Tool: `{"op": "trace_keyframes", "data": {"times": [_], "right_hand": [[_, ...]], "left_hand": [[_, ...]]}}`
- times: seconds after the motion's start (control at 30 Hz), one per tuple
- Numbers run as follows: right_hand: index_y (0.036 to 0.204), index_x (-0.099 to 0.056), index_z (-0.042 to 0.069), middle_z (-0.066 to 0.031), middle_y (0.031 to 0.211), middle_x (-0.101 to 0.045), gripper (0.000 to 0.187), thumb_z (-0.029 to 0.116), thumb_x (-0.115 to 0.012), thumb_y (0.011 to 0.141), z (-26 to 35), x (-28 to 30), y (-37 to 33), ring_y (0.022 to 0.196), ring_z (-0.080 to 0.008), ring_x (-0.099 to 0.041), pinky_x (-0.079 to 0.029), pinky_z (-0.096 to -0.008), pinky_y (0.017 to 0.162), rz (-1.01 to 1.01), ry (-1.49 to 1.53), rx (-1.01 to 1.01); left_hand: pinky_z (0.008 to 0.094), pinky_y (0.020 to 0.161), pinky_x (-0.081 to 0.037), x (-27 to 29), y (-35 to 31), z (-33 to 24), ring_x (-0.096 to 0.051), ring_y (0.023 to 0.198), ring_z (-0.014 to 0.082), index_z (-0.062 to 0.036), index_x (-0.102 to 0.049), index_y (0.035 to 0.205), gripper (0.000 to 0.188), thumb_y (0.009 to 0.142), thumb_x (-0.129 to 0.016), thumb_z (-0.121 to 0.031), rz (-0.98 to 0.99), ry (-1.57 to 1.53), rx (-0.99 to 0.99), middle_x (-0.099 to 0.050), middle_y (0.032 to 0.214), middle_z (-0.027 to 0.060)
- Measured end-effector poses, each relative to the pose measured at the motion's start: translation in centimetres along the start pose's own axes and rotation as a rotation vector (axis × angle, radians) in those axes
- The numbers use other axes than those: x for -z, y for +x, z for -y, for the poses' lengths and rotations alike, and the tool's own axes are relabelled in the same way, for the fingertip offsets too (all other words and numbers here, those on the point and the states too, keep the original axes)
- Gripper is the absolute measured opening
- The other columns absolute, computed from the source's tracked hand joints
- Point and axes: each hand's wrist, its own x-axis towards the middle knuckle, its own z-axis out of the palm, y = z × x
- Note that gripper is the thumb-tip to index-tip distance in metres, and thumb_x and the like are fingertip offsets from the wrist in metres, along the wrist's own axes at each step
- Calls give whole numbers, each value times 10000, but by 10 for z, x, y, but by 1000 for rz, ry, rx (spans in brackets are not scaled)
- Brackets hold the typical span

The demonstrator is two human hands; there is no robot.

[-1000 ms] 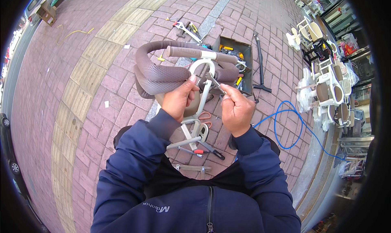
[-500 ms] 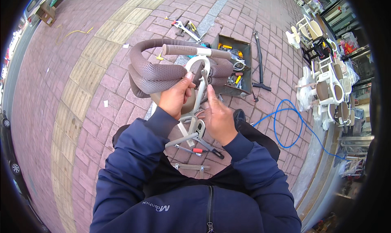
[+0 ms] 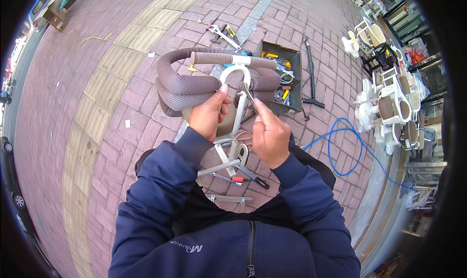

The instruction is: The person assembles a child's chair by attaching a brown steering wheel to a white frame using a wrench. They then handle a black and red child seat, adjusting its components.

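In front of me stands a small child's seat or trike with a brown mesh padded ring (image 3: pixel 187 92), a brown-gripped handlebar (image 3: pixel 212 58) and a white curved frame (image 3: pixel 239 116). My left hand (image 3: pixel 206 116) is closed beside the frame's left arm, its thumb tip pressed against the end by the padding; what the fingers pinch is hidden. My right hand (image 3: pixel 273 138) is closed around the lower end of a small metal wrench (image 3: pixel 247 91), index finger stretched along it. The wrench's upper end meets the frame's right arm, near a bolt.
A metal toolbox (image 3: pixel 297 78) full of tools stands beyond the seat. Loose tools (image 3: pixel 224 36) and a black hand pump (image 3: pixel 310 71) lie on the paving. To the right are a blue hose (image 3: pixel 330 146) and piled white-and-brown seat parts (image 3: pixel 389 105). A red-handled tool (image 3: pixel 238 179) lies below the seat.
My right hand has shifted slightly right and down, and the wrench now slants more to the right. The handlebar has moved slightly left. My left hand stays almost in place.
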Motion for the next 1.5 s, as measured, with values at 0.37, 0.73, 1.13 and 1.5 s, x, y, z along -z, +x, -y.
{"op": "trace_keyframes", "data": {"times": [0.37,0.73,1.13,1.5], "right_hand": [[1031,-760,-14,-219,880,-741,244,27,-586,865,-5,39,37,776,-352,-745,-582,-380,710,20,-46,-198],[1565,-376,9,-254,1001,-702,646,82,-605,965,-10,-25,-27,776,-439,-690,-550,-506,670,228,-16,-141],[1196,-738,-5,-210,809,-715,332,45,-566,916,-1,19,22,651,-240,-697,-534,-363,641,3,-24,-108],[1058,-769,-17,-240,894,-737,289,80,-575,866,1,54,43,782,-350,-747,-575,-370,709,172,-31,-281]], "left_hand": [[234,593,-345,-14,-3,11,-428,631,76,-33,-673,897,434,1046,-606,-435,58,73,-51,-527,698,-19],[243,591,-357,-2,4,5,-443,624,86,-41,-671,894,468,1044,-593,-477,-43,23,-28,-535,695,-14],[255,603,-357,-4,1,6,-446,634,95,-32,-676,912,475,1040,-594,-482,11,37,-5,-548,703,-8],[231,604,-362,-15,-2,16,-446,637,75,-30,-692,900,449,1031,-631,-456,49,89,-70,-552,707,-17]]}}
